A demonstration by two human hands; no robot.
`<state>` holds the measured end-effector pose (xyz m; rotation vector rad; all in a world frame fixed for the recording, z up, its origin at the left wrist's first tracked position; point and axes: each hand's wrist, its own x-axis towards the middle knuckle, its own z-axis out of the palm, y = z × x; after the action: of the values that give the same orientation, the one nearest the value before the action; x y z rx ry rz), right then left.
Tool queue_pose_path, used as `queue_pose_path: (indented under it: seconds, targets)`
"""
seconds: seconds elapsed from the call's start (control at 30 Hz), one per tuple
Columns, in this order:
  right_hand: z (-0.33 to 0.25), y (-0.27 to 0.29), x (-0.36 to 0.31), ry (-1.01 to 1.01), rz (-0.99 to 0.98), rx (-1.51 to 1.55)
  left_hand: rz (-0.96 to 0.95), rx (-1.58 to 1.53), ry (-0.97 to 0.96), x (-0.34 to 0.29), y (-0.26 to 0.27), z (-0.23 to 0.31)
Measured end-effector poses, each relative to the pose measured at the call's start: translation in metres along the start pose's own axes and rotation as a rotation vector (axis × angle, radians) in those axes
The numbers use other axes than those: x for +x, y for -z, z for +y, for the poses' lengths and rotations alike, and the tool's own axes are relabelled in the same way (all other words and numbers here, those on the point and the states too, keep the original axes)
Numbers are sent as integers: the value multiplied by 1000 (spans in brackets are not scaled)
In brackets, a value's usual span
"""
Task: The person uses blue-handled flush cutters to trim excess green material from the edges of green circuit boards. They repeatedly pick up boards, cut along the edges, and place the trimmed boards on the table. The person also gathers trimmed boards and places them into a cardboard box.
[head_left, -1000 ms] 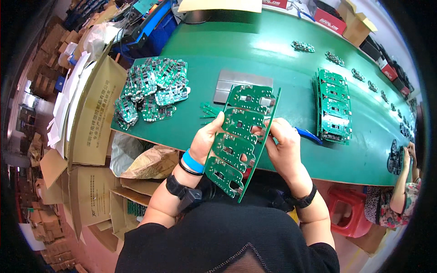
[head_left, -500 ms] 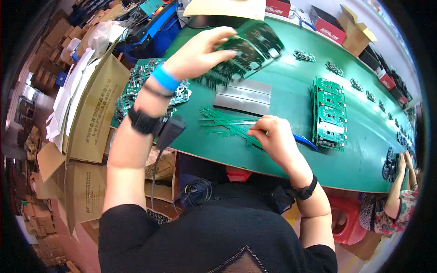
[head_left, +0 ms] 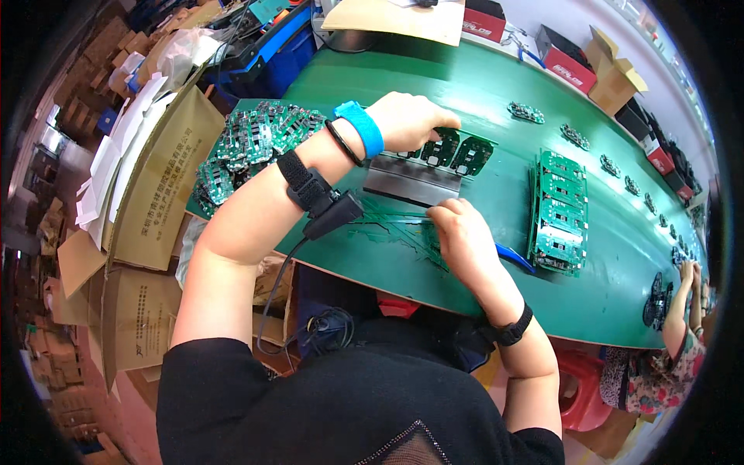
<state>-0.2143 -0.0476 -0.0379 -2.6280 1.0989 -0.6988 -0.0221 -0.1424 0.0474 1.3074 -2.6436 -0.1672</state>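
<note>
My left hand (head_left: 409, 122) grips the top edge of a green circuit board panel (head_left: 467, 157), standing on edge at a grey metal block (head_left: 411, 184). The hand hides the panel's left end. Nearer to me, my right hand (head_left: 459, 231) is closed in a pinch beside a pile of thin green board strips (head_left: 391, 226); what its fingers hold, if anything, cannot be made out. A blue handle (head_left: 514, 258) lies just right of that hand, its other end hidden. Further right stands a stack of circuit board panels (head_left: 559, 211).
Left on the green table (head_left: 612, 263) is a heap of small boards (head_left: 260, 136). Several small boards (head_left: 575, 136) lie in a row toward the right. A co-worker's hands (head_left: 688, 271) are at the far right. Cardboard boxes (head_left: 167, 201) stand left of the table.
My left hand has brought the panel down and right from the air to the metal block, turning it upright. My right hand has moved slightly nearer to me and stays pinched.
</note>
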Motion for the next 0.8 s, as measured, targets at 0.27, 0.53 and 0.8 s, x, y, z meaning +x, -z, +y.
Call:
queue_pose_path:
  seconds: [0.27,0.53,0.8]
  targets:
    - [14,-1,-1,2,31,-20,30,58,-5,39,-22,-30]
    - [24,11,0,-191,210,125,-255,-388,-49,66,-13,-72]
    - [45,27,-2,-487,328,656,-173,-631,-49,37,2,-43]
